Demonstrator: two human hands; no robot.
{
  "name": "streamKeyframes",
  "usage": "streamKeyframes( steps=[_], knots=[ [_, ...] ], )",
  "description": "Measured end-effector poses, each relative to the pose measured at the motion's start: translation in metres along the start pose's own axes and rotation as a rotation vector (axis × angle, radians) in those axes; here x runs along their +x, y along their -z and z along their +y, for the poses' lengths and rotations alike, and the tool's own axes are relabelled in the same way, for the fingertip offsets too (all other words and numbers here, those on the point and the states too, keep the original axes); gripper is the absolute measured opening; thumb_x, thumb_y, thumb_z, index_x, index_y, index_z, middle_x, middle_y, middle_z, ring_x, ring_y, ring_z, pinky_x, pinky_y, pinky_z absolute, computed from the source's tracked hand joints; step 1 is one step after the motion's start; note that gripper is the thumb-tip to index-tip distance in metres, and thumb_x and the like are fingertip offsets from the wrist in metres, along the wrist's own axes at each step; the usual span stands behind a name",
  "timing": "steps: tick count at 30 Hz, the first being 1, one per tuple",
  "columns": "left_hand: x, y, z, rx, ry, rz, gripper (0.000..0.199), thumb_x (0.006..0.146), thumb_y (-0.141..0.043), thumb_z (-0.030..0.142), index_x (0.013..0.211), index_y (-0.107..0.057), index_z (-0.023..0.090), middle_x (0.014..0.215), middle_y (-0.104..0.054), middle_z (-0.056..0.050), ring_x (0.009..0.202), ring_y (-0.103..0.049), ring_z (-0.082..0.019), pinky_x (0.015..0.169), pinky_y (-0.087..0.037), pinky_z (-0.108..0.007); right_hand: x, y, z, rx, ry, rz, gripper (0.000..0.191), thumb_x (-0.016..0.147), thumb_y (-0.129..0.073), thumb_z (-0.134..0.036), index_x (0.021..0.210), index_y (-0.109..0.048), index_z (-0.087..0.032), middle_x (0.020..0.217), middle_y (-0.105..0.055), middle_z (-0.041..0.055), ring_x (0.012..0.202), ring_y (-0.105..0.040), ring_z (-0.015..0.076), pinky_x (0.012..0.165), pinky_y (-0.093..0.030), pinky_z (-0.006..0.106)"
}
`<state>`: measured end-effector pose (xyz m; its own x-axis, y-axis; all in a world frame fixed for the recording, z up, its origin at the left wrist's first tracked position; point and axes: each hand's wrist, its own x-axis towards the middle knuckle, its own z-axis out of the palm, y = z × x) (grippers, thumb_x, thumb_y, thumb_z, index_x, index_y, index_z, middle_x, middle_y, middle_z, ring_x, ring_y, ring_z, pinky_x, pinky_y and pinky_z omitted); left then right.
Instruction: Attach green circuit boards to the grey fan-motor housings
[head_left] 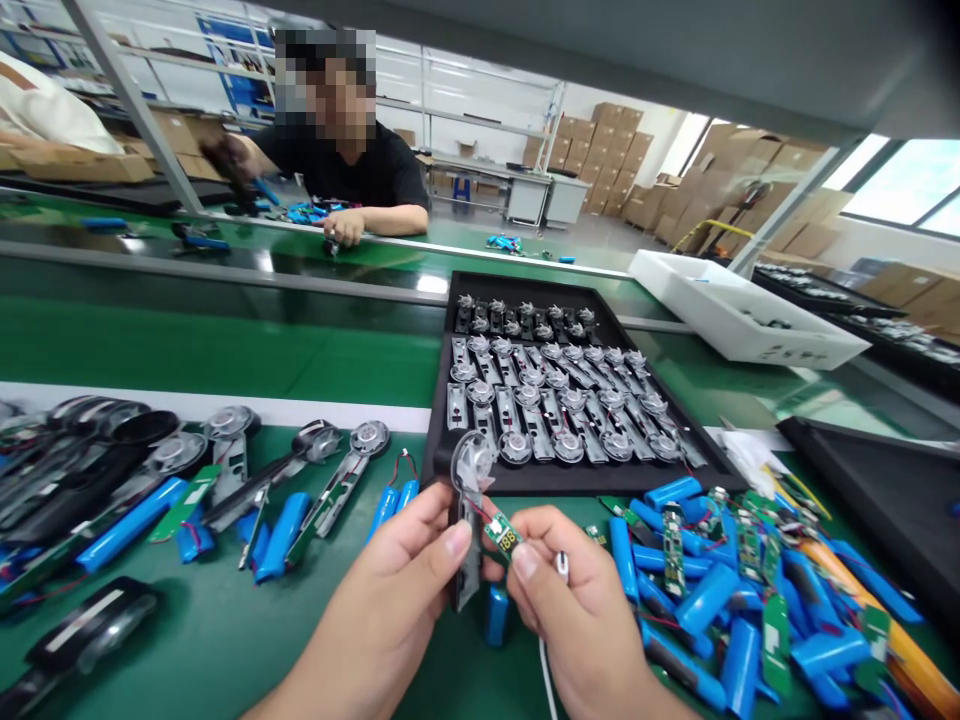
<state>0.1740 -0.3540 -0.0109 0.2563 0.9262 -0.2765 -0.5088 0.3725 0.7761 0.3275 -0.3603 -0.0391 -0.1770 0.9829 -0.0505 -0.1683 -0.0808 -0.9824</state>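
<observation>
Fan bracket, wired green display board, raised.

One green circuit board is held by one right hand, and one speaker bracket by one left hand, below one black tray.

The held circuit board is glossy green, the tray matt black plastic, the workbench shiny.

Green circuit board in right fingers
</observation>
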Motion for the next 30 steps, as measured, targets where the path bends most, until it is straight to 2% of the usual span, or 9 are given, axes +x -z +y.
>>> streamKeyframes(
  steps=[3,6,21,25,30],
  knots=[
    [-0.0007,-0.0002,-0.0005,0.0,-0.005,-0.003,0.032,0.086,-0.074,0.039,0.115,-0.071,0.025,0.108,-0.071,-0.006,0.089,-0.06,-0.019,0.081,-0.049,-0.031,-0.0012,0.0003,0.0015,-0.016,0.002,0.013,0.039,0.095,-0.06,-0.055,0.088,-0.065,-0.017,0.063,-0.048,-0.0048,0.051,-0.029,0.01,0.047,-0.022,0.023],
    [-0.0002,0.0004,-0.0003,-0.019,0.0,-0.016,0.031,0.087,-0.074,0.039,0.114,-0.071,0.024,0.107,-0.07,-0.006,0.085,-0.058,-0.017,0.081,-0.049,-0.031,-0.0014,-0.0004,0.0018,-0.019,0.003,0.023,0.04,0.094,-0.059,-0.056,0.086,-0.065,-0.017,0.065,-0.054,-0.002,0.051,-0.031,0.0103,0.046,-0.022,0.023],
    [-0.0003,-0.0056,0.0046,0.014,-0.027,0.01,0.03,0.084,-0.076,0.034,0.111,-0.069,0.023,0.104,-0.071,-0.006,0.094,-0.062,-0.022,0.085,-0.049,-0.034,-0.0027,0.0002,0.0049,-0.026,0.034,0.018,0.039,0.097,-0.057,-0.053,0.087,-0.066,-0.017,0.064,-0.051,-0.0029,0.05,-0.027,0.0091,0.045,-0.018,0.022],
    [-0.0004,-0.0045,0.0062,0.09,-0.069,0.041,0.03,0.082,-0.078,0.033,0.108,-0.068,0.022,0.101,-0.071,-0.005,0.079,-0.061,-0.018,0.073,-0.051,-0.03,-0.0024,-0.0005,0.0039,-0.039,0.04,0.027,0.04,0.096,-0.058,-0.055,0.086,-0.067,-0.017,0.061,-0.047,-0.0041,0.051,-0.029,0.0099,0.045,-0.02,0.022],
    [0.0012,-0.0032,0.006,0.195,-0.13,0.144,0.03,0.077,-0.082,0.03,0.102,-0.067,0.021,0.09,-0.073,-0.002,0.069,-0.062,-0.016,0.061,-0.049,-0.027,-0.0011,-0.0016,0.0057,-0.023,0.047,0.029,0.042,0.096,-0.057,-0.057,0.085,-0.066,-0.017,0.058,-0.037,-0.0075,0.05,-0.026,0.0101,0.046,-0.02,0.022]
  ],
)
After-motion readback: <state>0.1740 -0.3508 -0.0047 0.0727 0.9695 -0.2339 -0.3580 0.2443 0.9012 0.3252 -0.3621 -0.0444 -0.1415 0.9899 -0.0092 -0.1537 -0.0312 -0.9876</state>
